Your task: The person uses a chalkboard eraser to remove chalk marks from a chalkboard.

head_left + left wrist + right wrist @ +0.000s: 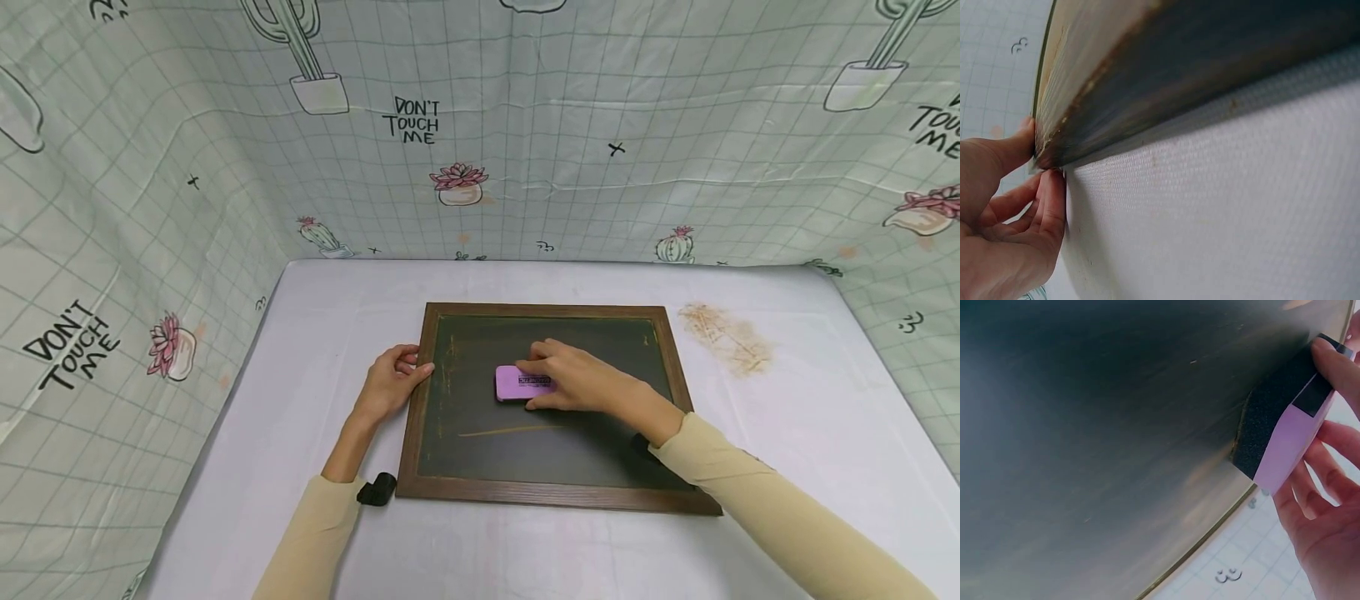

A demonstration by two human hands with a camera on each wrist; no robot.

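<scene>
A chalkboard [487, 463] in a brown wooden frame lies flat on the white-covered table. My right hand [579, 380] grips a purple eraser [512, 383] with a dark felt underside over the middle of the board. Thumb and fingers hold its opposite long sides, as the right wrist view also shows, with the felt [1266, 412] against the board's surface. At the left edge, my left hand [386, 387] pinches the wooden frame [411, 442], thumb on top and fingertips low at its outer side. Yellowish chalk marks [510, 431] show below the eraser and along the board's left side.
A brownish powdery smudge [726, 337] stains the white tablecloth [810, 417] right of the board. Behind and at both sides hangs a gridded curtain [555, 108] printed with cacti and lettering. Dark straps [377, 489] show at the sleeve cuffs.
</scene>
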